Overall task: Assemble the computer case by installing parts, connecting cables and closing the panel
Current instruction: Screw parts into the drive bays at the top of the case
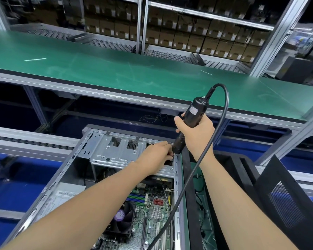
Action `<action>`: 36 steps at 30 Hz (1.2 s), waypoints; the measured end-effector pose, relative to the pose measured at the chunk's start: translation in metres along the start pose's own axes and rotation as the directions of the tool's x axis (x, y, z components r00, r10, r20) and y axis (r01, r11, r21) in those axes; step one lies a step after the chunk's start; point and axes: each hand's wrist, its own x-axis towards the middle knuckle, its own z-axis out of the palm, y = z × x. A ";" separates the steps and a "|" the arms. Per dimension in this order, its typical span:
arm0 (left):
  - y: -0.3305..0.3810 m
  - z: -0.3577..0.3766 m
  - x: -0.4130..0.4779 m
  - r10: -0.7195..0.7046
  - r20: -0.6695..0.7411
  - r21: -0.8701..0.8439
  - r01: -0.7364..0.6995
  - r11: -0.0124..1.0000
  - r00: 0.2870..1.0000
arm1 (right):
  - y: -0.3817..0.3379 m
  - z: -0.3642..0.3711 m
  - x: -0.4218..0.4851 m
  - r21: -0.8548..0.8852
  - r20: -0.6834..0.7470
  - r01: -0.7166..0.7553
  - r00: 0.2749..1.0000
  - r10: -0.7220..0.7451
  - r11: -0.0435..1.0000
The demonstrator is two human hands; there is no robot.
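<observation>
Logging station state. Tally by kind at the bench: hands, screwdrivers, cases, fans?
Hands: 2 (left hand, right hand)
Screwdriver: 1
Case: 1
Fan: 1
Total: 5

The person's arms are bare. The left forearm [90,204] and the right forearm [242,204] are uncovered from the lower edge of the view up to the wrists. They are smooth and seem slim, though the wide lens swells them where they come nearest the camera. The left hand [156,156] and the right hand [195,134] are bare too, wrists included, with plain knuckles showing on their backs. The fingertips and nails are mostly hidden or too small to judge. The view cuts the arms off about the elbows, so whatever clothing is worn higher up cannot be told.
</observation>
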 end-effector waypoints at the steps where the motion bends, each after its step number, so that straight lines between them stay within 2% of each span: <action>1: 0.000 0.000 0.000 -0.006 -0.010 -0.009 0.006 1.000 1.000 | 0.000 0.000 0.000 0.001 0.003 0.002 1.000 -0.002 1.000; 10: -0.002 0.002 0.001 -0.077 -0.029 -0.061 0.075 0.995 0.997 | 0.003 -0.001 -0.001 0.008 0.001 0.009 1.000 -0.009 1.000; 12: 0.008 -0.007 -0.012 -0.159 -0.176 -0.187 0.125 0.974 0.972 | 0.002 0.000 -0.001 -0.005 0.018 0.006 1.000 -0.006 1.000; 13: 0.015 -0.013 -0.024 -0.239 -0.296 -0.312 0.142 0.939 0.925 | 0.002 0.001 -0.001 -0.012 0.028 0.009 1.000 -0.008 1.000; 14: 0.024 -0.016 -0.040 -0.351 -0.390 -0.455 0.153 0.877 0.851 | 0.002 0.002 -0.001 -0.018 0.036 0.010 0.999 -0.010 1.000; 15: 0.033 -0.015 -0.058 -0.489 -0.405 -0.606 0.173 0.776 0.773 | 0.002 0.002 0.000 -0.026 0.042 0.008 0.999 -0.007 1.000; 16: 0.041 -0.011 -0.078 -0.633 -0.326 -0.745 0.221 0.629 0.702 | 0.002 0.002 0.000 -0.036 0.047 0.003 0.999 -0.001 0.999; 17: 0.050 -0.005 -0.098 -0.750 -0.164 -0.857 0.284 0.430 0.641 | 0.002 0.003 0.001 -0.044 0.051 -0.003 0.999 0.005 0.999; 18: 0.056 0.003 -0.114 -0.803 0.043 -0.913 0.350 0.210 0.594 | 0.002 0.002 0.001 -0.047 0.054 -0.007 0.999 0.010 0.999; 20: 0.061 0.016 -0.123 -0.751 0.405 -0.878 0.451 -0.161 0.522 | 0.002 0.002 0.002 -0.035 0.055 -0.005 0.998 0.007 0.999; 21: 0.060 0.020 -0.120 -0.689 0.527 -0.836 0.448 -0.317 0.497 | 0.002 0.002 0.001 -0.027 0.053 0.002 0.999 0.000 1.000; 23: 0.057 0.019 -0.105 -0.565 0.650 -0.759 0.390 -0.521 0.509 | 0.002 0.002 0.000 -0.026 0.050 0.010 0.999 -0.009 1.000; 27: 0.054 0.029 -0.070 -0.468 0.632 -0.715 0.231 -0.660 0.618 | 0.000 0.006 -0.001 -0.044 0.070 0.018 0.997 -0.015 0.999; 30: 0.049 0.039 -0.061 -0.455 0.625 -0.685 0.167 -0.709 0.634 | -0.002 0.009 -0.002 -0.056 0.079 0.024 0.997 -0.019 0.998; 36: 0.042 0.047 -0.059 -0.452 0.593 -0.685 0.122 -0.719 0.666 | -0.001 0.007 -0.001 -0.053 0.072 0.038 0.997 -0.035 0.998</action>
